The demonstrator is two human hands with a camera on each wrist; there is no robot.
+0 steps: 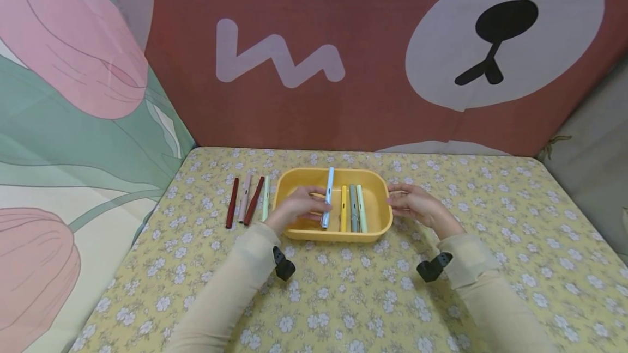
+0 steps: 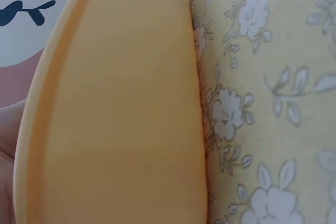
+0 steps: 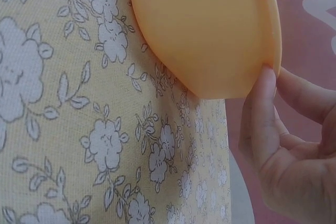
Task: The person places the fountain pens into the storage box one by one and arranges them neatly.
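Pale-blue pen (image 1: 330, 183), between left fingers (image 1: 320, 207), over yellow tray (image 1: 343, 237)

Both sleeved arms (image 1: 223, 296) extend forward, left grip (image 1: 301, 204) and right grip (image 1: 415, 205) pinching.

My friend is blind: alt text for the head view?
A person's left hand holds a slim pale-blue pen over a rounded yellow tray containing yellow, grey and pale-green pens; the right hand touches it. Four pens lie outside, left.
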